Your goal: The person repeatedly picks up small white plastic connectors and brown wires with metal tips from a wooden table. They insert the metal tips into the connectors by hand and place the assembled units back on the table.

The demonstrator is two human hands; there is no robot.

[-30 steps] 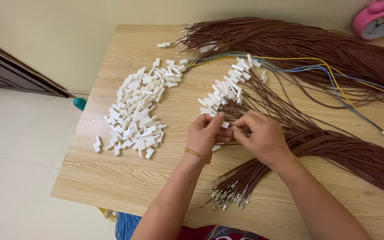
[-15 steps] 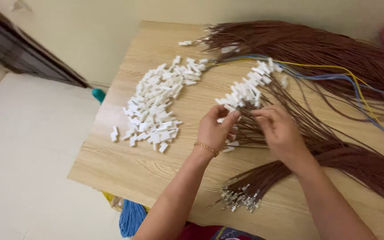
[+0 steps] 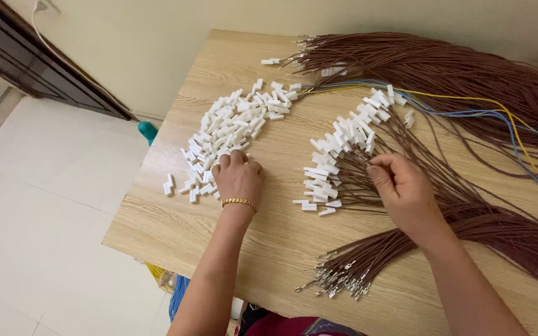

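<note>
while left hand (image 3: 239, 176) touches connectors (image 3: 228, 127), right hand (image 3: 404, 190) pinching wire (image 3: 368, 163)

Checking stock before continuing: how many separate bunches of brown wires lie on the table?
2. One bunch of brown wires fans along the far edge; a second runs from the right edge toward the near side, under the right hand.

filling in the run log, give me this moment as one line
left hand: on loose white connector pile | right hand: pinching brown wire at the connector-fitted wires | surface: wooden table
</note>
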